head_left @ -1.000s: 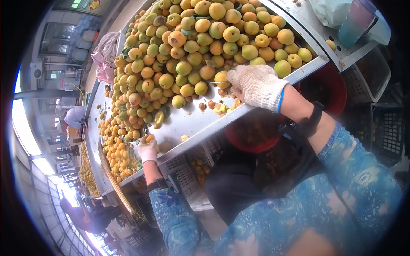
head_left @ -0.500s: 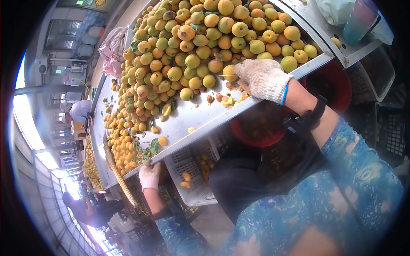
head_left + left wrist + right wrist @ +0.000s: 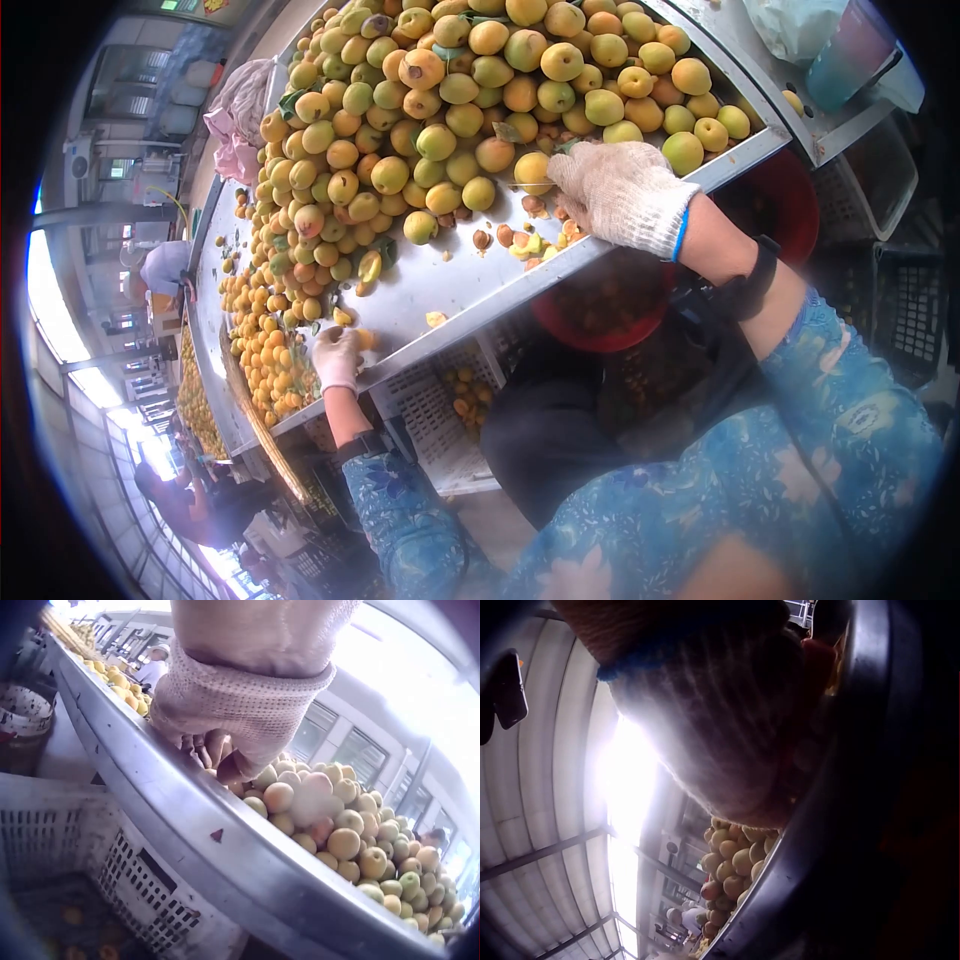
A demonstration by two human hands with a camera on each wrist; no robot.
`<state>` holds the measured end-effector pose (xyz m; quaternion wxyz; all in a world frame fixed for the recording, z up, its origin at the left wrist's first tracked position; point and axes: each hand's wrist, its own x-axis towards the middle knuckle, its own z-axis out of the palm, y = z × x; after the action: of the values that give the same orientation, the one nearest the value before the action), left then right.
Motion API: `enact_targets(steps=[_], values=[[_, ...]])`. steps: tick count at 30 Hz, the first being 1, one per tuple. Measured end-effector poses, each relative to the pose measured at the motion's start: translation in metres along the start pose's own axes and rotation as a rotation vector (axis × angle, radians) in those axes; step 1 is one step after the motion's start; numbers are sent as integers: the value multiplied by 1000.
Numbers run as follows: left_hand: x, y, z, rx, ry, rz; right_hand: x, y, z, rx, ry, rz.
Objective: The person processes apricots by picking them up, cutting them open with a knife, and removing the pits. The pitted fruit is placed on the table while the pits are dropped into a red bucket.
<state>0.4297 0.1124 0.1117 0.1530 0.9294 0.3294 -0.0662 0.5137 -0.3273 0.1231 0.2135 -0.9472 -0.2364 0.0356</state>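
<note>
Your right hand (image 3: 622,195) curls around what looks like a thin blade (image 3: 524,184) behind the metal rim (image 3: 490,305); shifting it could nick the yellow fruit (image 3: 533,167) alongside. Your left hand (image 3: 336,358) bends its fingers just behind the rim, its hold unclear; a bump could roll the loose fruit (image 3: 368,341) over. The fruit pile (image 3: 390,175), farther behind, could slump.

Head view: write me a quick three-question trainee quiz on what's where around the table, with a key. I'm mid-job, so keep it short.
1. Are the red basins on the metal table or below its edge?
2. True or false: the white crate under the table edge holds some fruit.
3. Comparing the left hand and the right hand, which is nearer the red basins? A) left; B) right; C) neither, they are equally near.

Key: 1, below its edge; 2, true; 3, B.
</note>
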Motion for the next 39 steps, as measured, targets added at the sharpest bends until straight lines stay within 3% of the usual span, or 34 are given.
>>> enact_targets(steps=[2, 4, 6, 8, 13, 16, 20, 22, 24, 26, 28, 30, 32, 34, 36, 39], values=[[26, -29, 8, -586, 163, -95, -1, 1, 2, -30, 14, -16], [37, -23, 5, -581, 83, -132, -2, 1, 7, -64, 24, -49], [38, -8, 13, -389, 164, -187, -1, -1, 8, -103, 51, -65], [47, -5, 20, 199, 269, -44, -1, -2, 5, -104, 45, -56], [36, 17, 19, 69, 148, -167, 2, -5, 3, -84, -53, 16], [40, -1, 23, 176, 216, -47, 2, -8, 4, -91, -49, 0], [47, -10, 26, -139, 247, -155, 0, -7, 3, -89, -37, -2], [49, -5, 29, -208, 347, 215, 0, -4, 7, -110, -27, -21], [45, 16, 28, -133, 244, 152, 1, -3, 7, -131, -17, -43], [35, 40, 29, 79, 109, 227, 0, -2, 7, -103, -18, -40], [36, 52, 32, 208, 152, 279, -1, -1, 5, -87, -11, -38], [30, 64, 27, 140, 18, 51, -2, 0, 4, -68, -8, -32], [31, 58, 24, 138, -8, 58, -1, -3, 2, -40, -27, -2], [31, 45, 23, -114, 27, 54, -1, -3, 2, -39, -23, -12], [26, 39, 21, -391, 59, -79, -2, -3, 0, -3, -35, -13], [26, 42, 16, -577, 105, -124, -3, -5, -1, -26, -43, -1]])
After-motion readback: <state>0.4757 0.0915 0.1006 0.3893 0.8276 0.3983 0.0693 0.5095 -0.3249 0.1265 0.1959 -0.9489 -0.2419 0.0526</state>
